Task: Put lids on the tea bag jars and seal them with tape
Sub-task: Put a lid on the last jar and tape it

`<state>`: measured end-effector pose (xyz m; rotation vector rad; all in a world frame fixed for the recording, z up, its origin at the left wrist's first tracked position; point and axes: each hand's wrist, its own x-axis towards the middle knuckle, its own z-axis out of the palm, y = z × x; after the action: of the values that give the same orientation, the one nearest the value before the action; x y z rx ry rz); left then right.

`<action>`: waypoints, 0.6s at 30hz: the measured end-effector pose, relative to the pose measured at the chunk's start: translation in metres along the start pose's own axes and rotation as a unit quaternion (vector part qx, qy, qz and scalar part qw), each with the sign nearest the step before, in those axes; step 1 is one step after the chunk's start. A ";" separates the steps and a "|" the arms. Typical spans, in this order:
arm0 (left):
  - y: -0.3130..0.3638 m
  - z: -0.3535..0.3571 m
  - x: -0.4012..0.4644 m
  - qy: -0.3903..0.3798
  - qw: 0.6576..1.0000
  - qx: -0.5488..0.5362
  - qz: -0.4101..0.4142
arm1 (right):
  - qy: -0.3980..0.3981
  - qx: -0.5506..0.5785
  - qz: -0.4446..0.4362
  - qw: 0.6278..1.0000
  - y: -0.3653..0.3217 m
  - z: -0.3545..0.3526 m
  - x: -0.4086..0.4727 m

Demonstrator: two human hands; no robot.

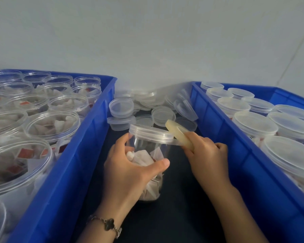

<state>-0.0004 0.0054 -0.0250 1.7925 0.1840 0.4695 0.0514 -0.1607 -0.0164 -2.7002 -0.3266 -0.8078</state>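
Head view: a clear jar with tea bags inside is stood on the dark tabletop between two blue crates, its lid already on. The jar body is gripped by the left hand, thumb curled across the front; a bracelet is worn on that wrist. A yellowish tape roll is pinched in the right hand, just right of the lid, with a strip of tape stretched from the roll to the jar under the lid rim. Loose lids are piled behind the jar. Open jars of tea bags are held in the left crate, lidded jars in the right crate.
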 end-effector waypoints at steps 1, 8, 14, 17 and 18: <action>0.000 0.000 -0.001 -0.008 1.000 -0.004 -0.001 | -0.024 0.000 0.009 1.000 0.002 0.000 0.001; 0.005 -0.004 0.000 -0.111 0.992 -0.061 -0.013 | -0.038 -0.003 0.031 0.999 0.007 0.002 0.009; 0.010 -0.005 -0.003 -0.168 0.982 -0.081 0.004 | -0.032 0.018 0.010 0.999 0.000 0.003 0.009; 0.013 -0.005 -0.004 -0.204 0.973 -0.106 0.034 | -0.064 0.028 0.000 0.998 -0.006 0.007 0.008; 0.014 -0.005 -0.003 -0.221 0.969 -0.102 0.035 | -0.065 0.037 0.002 0.997 -0.007 0.008 0.007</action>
<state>-0.0067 0.0049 -0.0112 1.6578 -0.2319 0.1235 0.0595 -0.1508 -0.0175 -2.6879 -0.3737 -0.6090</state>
